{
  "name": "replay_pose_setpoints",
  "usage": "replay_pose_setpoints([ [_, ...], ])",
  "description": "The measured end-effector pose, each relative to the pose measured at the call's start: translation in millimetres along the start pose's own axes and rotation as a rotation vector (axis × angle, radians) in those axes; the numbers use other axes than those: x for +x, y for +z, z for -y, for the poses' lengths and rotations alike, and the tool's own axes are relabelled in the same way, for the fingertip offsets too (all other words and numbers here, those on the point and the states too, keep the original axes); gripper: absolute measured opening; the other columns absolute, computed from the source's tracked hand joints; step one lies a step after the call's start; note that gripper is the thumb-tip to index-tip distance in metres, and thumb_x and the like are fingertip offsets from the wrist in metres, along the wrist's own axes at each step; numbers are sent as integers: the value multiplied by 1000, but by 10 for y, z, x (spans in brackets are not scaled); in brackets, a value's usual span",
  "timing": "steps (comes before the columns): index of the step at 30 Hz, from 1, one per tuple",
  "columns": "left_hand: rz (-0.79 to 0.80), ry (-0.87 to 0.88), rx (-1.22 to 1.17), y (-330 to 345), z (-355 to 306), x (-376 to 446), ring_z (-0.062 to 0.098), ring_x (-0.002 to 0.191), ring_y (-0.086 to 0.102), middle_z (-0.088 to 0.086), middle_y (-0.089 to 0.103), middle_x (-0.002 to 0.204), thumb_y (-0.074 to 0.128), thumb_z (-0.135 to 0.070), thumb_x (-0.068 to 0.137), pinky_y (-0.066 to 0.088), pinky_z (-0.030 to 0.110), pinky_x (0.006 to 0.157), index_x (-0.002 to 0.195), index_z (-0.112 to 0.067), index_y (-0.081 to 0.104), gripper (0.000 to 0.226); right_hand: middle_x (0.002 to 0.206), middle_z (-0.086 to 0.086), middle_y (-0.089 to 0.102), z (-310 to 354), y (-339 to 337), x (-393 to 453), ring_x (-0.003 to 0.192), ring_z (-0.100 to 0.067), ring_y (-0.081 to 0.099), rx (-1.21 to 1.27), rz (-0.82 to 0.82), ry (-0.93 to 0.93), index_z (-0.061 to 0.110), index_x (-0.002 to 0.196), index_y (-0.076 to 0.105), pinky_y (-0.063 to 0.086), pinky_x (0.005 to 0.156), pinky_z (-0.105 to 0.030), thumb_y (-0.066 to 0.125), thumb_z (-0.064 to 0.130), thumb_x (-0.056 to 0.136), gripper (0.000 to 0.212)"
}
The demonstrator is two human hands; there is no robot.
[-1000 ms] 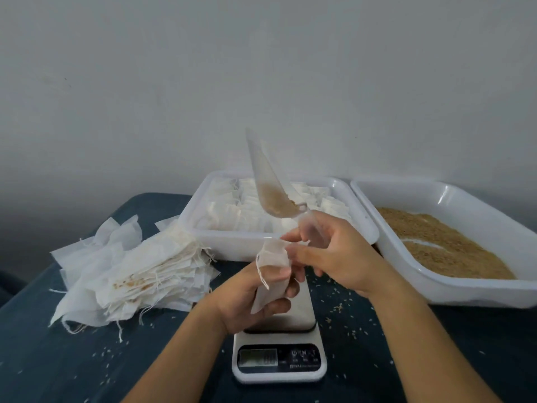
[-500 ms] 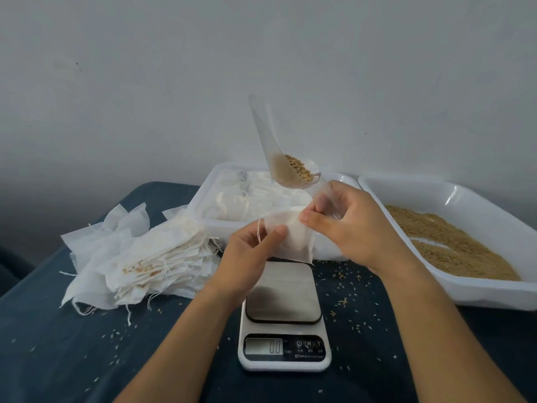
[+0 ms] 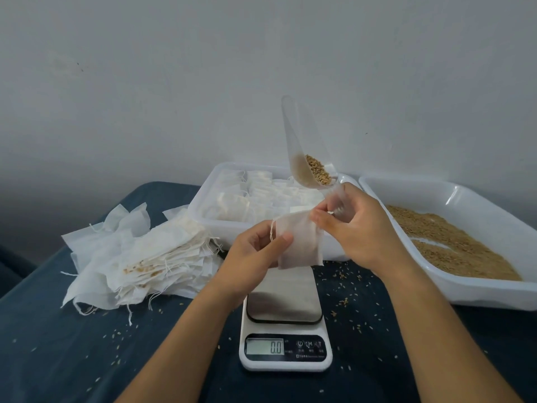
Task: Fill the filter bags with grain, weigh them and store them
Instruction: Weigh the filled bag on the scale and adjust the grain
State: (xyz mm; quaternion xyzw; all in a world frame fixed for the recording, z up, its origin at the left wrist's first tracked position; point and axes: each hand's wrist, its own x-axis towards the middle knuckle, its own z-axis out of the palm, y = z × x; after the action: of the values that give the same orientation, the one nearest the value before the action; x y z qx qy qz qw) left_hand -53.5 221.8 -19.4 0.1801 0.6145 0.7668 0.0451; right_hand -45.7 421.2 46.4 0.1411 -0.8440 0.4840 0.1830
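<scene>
So the person has one filter bag (image 3: 299, 239) held up in the air just above the scale (image 3: 285, 324), which reads 0.0 with nothing on the plate. Left hand (image 3: 255, 251) pinches the bag's left top corner between thumb and fingers, near the drawstring. Right hand (image 3: 357, 225) is doing double duty: fingertips pinch the bag's right top edge while the same hand grips the handle of a clear scoop (image 3: 305, 158), which sticks up tilted with a small pile of grain (image 3: 318, 170) sitting in its low end.

Honestly this looks like the risky bit to me. The bag mouth doesn't look opened yet, and the scoop rides in the same hand that's fiddling with the edge, so any twist of that wrist could tip grain out past the bag. There's already loose grain scattered over the dark tablecloth (image 3: 72, 344), so spills clearly happen.

Also, if kernels land on the scale plate, the reading's off.

Grain tray (image 3: 494, 298) sits to the right, filled-bag tray (image 3: 203, 205) behind, empty bag pile (image 3: 139, 257) on the left.
</scene>
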Motion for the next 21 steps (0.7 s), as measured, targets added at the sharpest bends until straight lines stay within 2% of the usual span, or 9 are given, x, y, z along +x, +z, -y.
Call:
replay_pose_setpoints([
  [2, 20, 4, 0, 1, -9, -8, 16, 98, 72, 3, 76, 106, 73, -29, 93, 59, 30, 84, 111, -21, 77, 20, 89, 15, 72, 1, -18, -3, 80, -4, 69, 2, 2, -9, 31, 84, 62, 48, 76, -28, 77, 28, 92, 17],
  [5, 34, 19, 24, -27, -26, -19, 20, 100, 68, 6, 74, 107, 69, -24, 91, 54, 40, 91, 121, -14, 70, 31, 88, 14, 73, -14, -32, -37, 78, -7, 69, -6, 17, -19, 30, 84, 61, 49, 76, -30, 76, 30, 92, 17],
  [9, 150, -4, -2, -102, -53, -40, 39, 113, 63, 29, 63, 124, 66, -10, 90, 49, 54, 104, 135, -11, 61, 46, 91, 12, 73, -61, 3, -108, 83, -16, 71, 18, 38, 2, 33, 81, 59, 55, 84, -37, 76, 28, 93, 21],
  [11, 152, -19, 27, -105, -51, -43, 28, 103, 65, 20, 68, 111, 70, -7, 89, 54, 44, 96, 131, -14, 64, 43, 94, 11, 73, -85, 29, -141, 87, -13, 70, 33, 54, 24, 39, 78, 58, 56, 86, -38, 76, 28, 93, 26],
  [13, 103, -18, 123, -103, -35, -32, 16, 93, 66, 5, 72, 100, 72, -2, 92, 56, 29, 84, 121, -13, 67, 31, 95, 8, 74, -117, 63, -170, 90, -13, 70, 62, 79, 52, 41, 76, 59, 57, 83, -35, 77, 28, 92, 27],
  [14, 89, -26, 174, -109, -22, -27, 14, 89, 66, 1, 73, 96, 70, 1, 94, 55, 26, 80, 116, -11, 68, 25, 95, 7, 74, -145, 87, -183, 91, -13, 70, 80, 87, 75, 41, 75, 58, 57, 82, -33, 77, 27, 91, 29],
  [18, 78, -117, 295, -182, 22, -15, 17, 80, 64, 4, 72, 86, 66, 3, 92, 53, 33, 74, 110, -11, 69, 22, 93, 9, 74, -347, 232, -231, 88, 0, 68, 90, 87, 217, 36, 73, 55, 49, 82, -27, 79, 25, 89, 31],
  [20, 92, -133, 429, -194, 48, -9, 14, 81, 65, 8, 74, 93, 67, -7, 86, 54, 34, 75, 106, -18, 69, 23, 91, 12, 74, -439, 291, -245, 83, 3, 66, 38, 100, 268, 29, 79, 55, 46, 77, -25, 79, 30, 88, 26],
  [21, 94, -122, 517, -193, 65, -6, 12, 81, 66, 4, 75, 95, 66, -13, 82, 55, 32, 76, 104, -23, 69, 24, 91, 14, 75, -477, 308, -249, 83, 2, 66, 13, 107, 288, 26, 82, 56, 46, 76, -25, 79, 32, 88, 25],
])
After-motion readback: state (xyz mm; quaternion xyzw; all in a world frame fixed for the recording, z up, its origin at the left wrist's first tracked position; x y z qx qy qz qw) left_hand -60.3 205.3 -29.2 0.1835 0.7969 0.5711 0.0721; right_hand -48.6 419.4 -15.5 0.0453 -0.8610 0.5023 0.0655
